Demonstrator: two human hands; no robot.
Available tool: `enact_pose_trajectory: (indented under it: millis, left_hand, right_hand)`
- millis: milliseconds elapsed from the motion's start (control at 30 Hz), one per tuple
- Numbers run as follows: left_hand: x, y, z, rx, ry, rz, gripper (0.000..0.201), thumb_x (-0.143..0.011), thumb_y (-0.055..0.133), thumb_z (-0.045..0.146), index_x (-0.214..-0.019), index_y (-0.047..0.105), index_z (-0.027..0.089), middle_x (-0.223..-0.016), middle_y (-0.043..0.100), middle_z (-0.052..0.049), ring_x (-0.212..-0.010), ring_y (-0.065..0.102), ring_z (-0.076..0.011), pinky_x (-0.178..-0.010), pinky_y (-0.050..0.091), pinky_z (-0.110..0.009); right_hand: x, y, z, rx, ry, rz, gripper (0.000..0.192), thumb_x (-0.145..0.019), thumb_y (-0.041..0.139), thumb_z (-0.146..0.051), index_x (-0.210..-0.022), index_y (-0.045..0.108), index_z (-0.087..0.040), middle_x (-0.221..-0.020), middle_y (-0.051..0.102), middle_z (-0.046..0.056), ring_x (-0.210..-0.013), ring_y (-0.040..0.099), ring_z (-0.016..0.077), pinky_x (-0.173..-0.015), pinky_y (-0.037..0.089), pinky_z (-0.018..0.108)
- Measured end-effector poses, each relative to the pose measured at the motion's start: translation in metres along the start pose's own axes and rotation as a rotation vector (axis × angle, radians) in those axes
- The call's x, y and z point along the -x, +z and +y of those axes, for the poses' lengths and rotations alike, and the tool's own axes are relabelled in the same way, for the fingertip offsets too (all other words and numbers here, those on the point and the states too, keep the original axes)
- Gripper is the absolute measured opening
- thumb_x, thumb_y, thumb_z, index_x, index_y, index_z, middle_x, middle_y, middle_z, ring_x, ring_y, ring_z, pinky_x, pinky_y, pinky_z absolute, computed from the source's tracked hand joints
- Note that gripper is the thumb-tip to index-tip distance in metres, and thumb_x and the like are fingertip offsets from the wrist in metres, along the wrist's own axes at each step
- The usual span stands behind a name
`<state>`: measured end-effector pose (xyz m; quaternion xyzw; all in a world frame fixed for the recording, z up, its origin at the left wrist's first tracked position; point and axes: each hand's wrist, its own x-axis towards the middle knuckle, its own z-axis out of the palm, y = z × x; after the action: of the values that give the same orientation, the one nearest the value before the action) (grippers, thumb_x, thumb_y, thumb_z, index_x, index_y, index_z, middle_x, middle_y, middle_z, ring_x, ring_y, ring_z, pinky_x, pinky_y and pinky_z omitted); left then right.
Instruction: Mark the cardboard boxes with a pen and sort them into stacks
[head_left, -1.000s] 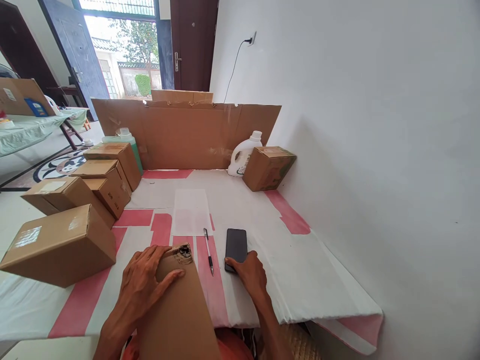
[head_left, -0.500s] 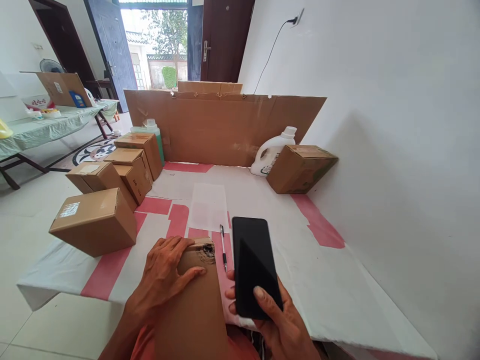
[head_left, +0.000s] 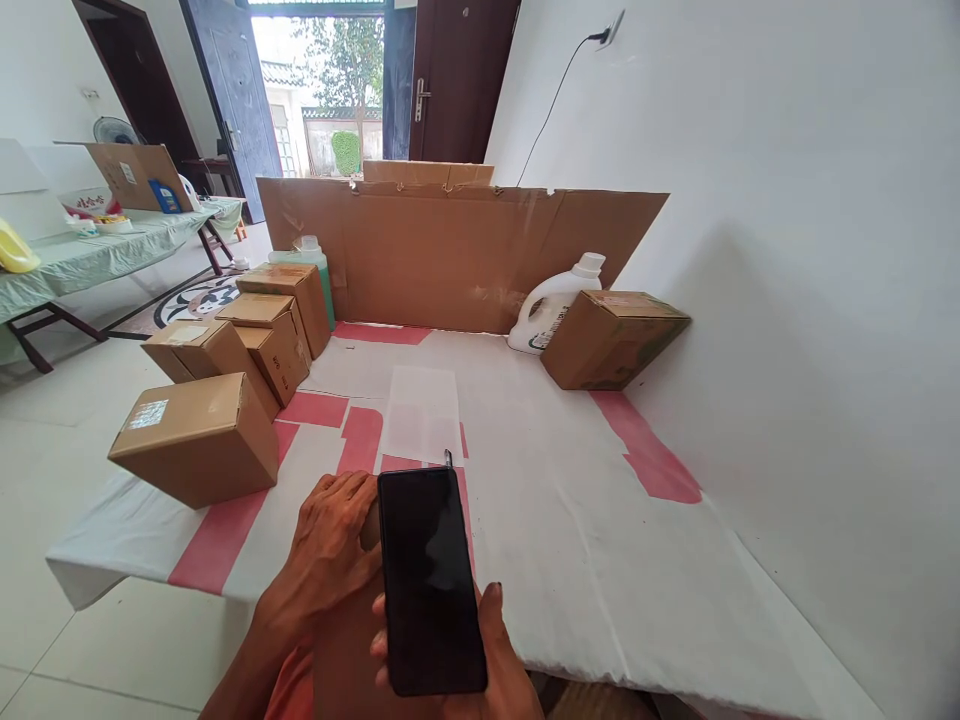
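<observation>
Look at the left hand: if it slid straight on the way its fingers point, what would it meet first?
Probably the pen, whose tip shows beyond the phone. The left hand points up and right across the cardboard piece; depth is unclear.

Phone [head_left: 430, 580] showing black; worktop [head_left: 570, 520] showing white with pink-red blocks; cardboard boxes [head_left: 196, 435] showing brown; jug [head_left: 551, 302] showing white.
</observation>
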<state>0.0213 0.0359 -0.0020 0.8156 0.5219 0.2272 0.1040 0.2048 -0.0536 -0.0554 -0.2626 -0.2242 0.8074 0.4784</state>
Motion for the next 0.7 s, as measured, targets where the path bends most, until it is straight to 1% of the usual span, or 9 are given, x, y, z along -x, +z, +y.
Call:
enact_pose_trajectory:
  millis: [67, 200, 333, 500, 600, 667, 700]
  left_hand:
    - [0.000, 0.000, 0.000, -0.005, -0.005, 0.000, 0.003, -0.087, 0.053, 0.023, -0.084, 0.052, 0.024, -0.086, 0.066, -0.003, -0.082, 0.063, -0.0256, -0.079, 0.042, -0.040]
    - [0.000, 0.001, -0.002, -0.005, -0.013, -0.004, 0.002, -0.087, 0.058, 0.023, -0.089, 0.058, 0.024, -0.091, 0.068, -0.003, -0.088, 0.065, -0.0266, -0.081, 0.042, -0.040]
    - [0.001, 0.002, -0.006, -0.013, -0.013, 0.003, 0.017, -0.088, 0.063, 0.021, -0.105, 0.063, 0.024, -0.101, 0.071, -0.003, -0.095, 0.066, -0.0266, -0.087, 0.045, -0.041]
    - [0.002, 0.002, -0.007, -0.021, 0.005, 0.007, 0.030, -0.091, 0.066, 0.026, -0.120, 0.063, 0.026, -0.114, 0.074, -0.004, -0.103, 0.069, -0.0272, -0.093, 0.048, -0.042]
    - [0.001, 0.001, -0.006, -0.035, -0.013, 0.017, 0.029, -0.091, 0.069, 0.030, -0.120, 0.065, 0.027, -0.115, 0.075, -0.004, -0.103, 0.070, -0.0281, -0.092, 0.050, -0.042]
    - [-0.001, 0.001, -0.005, -0.041, -0.025, 0.020, 0.028, -0.092, 0.071, 0.036, -0.118, 0.067, 0.028, -0.114, 0.076, -0.004, -0.101, 0.070, -0.0282, -0.090, 0.051, -0.042]
    - [-0.002, 0.002, -0.005, -0.046, -0.026, 0.022, 0.029, -0.092, 0.072, 0.040, -0.117, 0.067, 0.028, -0.113, 0.076, -0.004, -0.100, 0.070, -0.0281, -0.089, 0.051, -0.042]
  right_hand:
    - [-0.002, 0.005, -0.002, -0.064, 0.006, 0.007, 0.072, -0.089, 0.051, -0.085, -0.126, 0.071, -0.027, -0.110, 0.079, 0.012, -0.093, 0.076, 0.0309, -0.085, 0.058, 0.050]
    - [-0.004, 0.015, -0.007, -0.143, 0.034, -0.003, 0.076, -0.087, 0.057, -0.084, -0.118, 0.078, -0.017, -0.109, 0.079, 0.017, -0.091, 0.076, 0.0311, -0.085, 0.058, 0.048]
    - [-0.004, 0.016, -0.012, -0.167, 0.048, -0.012, 0.074, -0.086, 0.063, -0.080, -0.119, 0.079, -0.016, -0.111, 0.080, 0.016, -0.091, 0.076, 0.0301, -0.082, 0.058, 0.043]
    - [-0.002, 0.017, -0.016, -0.242, 0.079, -0.008, 0.071, -0.082, 0.071, -0.077, -0.116, 0.080, -0.015, -0.113, 0.080, 0.017, -0.091, 0.077, 0.0303, -0.085, 0.057, 0.044]
    - [0.002, 0.018, -0.020, -0.258, 0.062, 0.043, 0.072, -0.081, 0.072, -0.077, -0.115, 0.080, -0.014, -0.110, 0.081, 0.018, -0.091, 0.077, 0.0296, -0.082, 0.058, 0.042]
    - [0.003, 0.014, -0.026, -0.239, 0.018, 0.126, 0.071, -0.085, 0.068, -0.078, -0.115, 0.079, -0.015, -0.111, 0.081, 0.017, -0.089, 0.078, 0.0288, -0.080, 0.059, 0.040]
    - [0.002, 0.008, -0.030, -0.210, -0.009, 0.186, 0.071, -0.087, 0.065, -0.079, -0.115, 0.079, -0.016, -0.111, 0.081, 0.016, -0.089, 0.078, 0.0286, -0.080, 0.059, 0.040]
